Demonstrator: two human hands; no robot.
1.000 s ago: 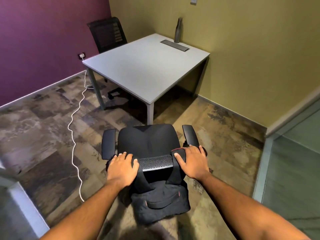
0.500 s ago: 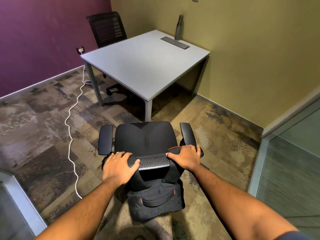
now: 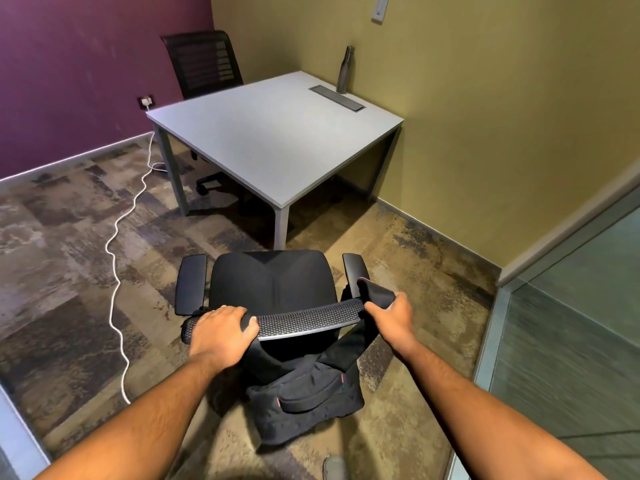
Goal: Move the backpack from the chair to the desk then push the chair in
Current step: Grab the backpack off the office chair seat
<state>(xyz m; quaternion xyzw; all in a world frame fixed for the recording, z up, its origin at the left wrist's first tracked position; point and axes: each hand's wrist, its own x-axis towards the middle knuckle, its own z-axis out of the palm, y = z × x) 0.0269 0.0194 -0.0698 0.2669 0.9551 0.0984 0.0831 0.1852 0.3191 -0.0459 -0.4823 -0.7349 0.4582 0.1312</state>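
The backpack [image 3: 304,396] hangs behind the chair [image 3: 273,289], low centre of frame. The right hand [image 3: 389,315] grips one strap, while the left hand [image 3: 221,329] clasps the backrest top over the other. Lift both straps clear of the backrest before carrying it to the desk [image 3: 273,140].

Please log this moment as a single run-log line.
left hand: on chair backrest | right hand: grip on backpack strap | backpack: hanging behind chair | desk: bottle only
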